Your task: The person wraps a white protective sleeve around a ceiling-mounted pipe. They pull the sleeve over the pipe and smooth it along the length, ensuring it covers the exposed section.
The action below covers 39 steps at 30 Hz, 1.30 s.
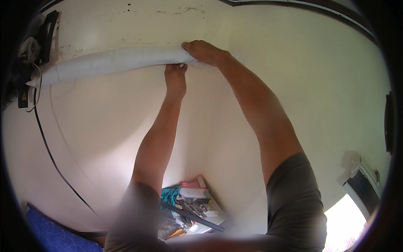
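Spreading across most of the view, a cream wall is bounded from 12 to 2 o'clock by a dark rail, with a broad bare stretch between that rail and the right arm. The two arms rise from 5 and 7 o'clock in dark grey sleeves, with more plain wall between them.

A long white wrapped tube crosses the wall from between 9 and 10 o'clock almost to 12. Its left end reaches a dark unit near 10 o'clock; I cannot tell whether they are joined. Its right end is hidden by the right hand.

At 6 o'clock, below the forearms, a pile of tools sits in the corner. A bright opening lies at 4 o'clock, and blue patterned fabric at 8.

At 12 o'clock the right hand lies over the tube's upper edge, fingers curled closed around it. At 11 the left hand comes from below, fingers bent and touching the lower edge; how far they close is hidden.

A thin black cable hangs between 9 and 8 o'clock, left of both arms.
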{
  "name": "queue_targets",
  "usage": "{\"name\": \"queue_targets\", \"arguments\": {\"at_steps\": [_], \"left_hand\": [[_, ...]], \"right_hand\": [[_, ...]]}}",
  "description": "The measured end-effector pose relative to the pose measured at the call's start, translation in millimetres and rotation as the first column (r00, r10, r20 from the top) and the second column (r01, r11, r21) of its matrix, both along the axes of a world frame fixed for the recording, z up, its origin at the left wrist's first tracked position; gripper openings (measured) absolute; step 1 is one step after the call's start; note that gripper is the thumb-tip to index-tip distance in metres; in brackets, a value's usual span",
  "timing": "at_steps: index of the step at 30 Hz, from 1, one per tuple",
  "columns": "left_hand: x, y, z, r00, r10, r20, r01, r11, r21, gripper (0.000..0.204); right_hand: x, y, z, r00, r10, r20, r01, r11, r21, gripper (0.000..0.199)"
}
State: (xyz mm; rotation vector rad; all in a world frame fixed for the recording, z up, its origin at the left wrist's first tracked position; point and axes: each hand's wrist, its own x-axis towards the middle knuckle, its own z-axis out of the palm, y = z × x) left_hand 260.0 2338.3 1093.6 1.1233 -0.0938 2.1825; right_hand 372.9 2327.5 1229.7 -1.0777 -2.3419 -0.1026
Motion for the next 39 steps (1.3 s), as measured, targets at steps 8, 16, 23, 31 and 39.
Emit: {"name": "queue_targets", "arguments": {"at_steps": [8,16,23,31,39], "left_hand": [[11.4,4.1,-13.9,0.977,0.214,-0.016,-0.212,0.947,-0.243,0.015],[9.5,-14.4,-11.7,0.484,0.554,-0.677,-0.809,0.578,-0.105,0.038],[15.5,2.5,-40.0,0.901,0.139,-0.410,-0.240,0.948,-0.208,0.028],[123.8,73.3,-19.8,0.703,0.687,-0.183,-0.686,0.723,0.079,0.042],[171.9,80.2,18.3,0.113,0.824,-0.556,-0.990,0.141,0.007,0.038]], "right_hand": [[18.7,6.0,-2.3,0.891,0.173,-0.421,-0.058,0.961,0.272,0.033],[59.6,-22.2,-96.0,0.980,-0.115,0.161,-0.051,0.636,0.770,0.028],[36.1,4.7,-95.1,0.990,-0.128,0.066,0.037,0.667,0.744,0.024],[69.2,-21.2,-70.7,0.941,-0.131,0.312,-0.106,0.761,0.639,0.021],[62.8,-42.2,-72.2,0.776,-0.319,0.544,-0.213,0.679,0.703,0.022]]}}
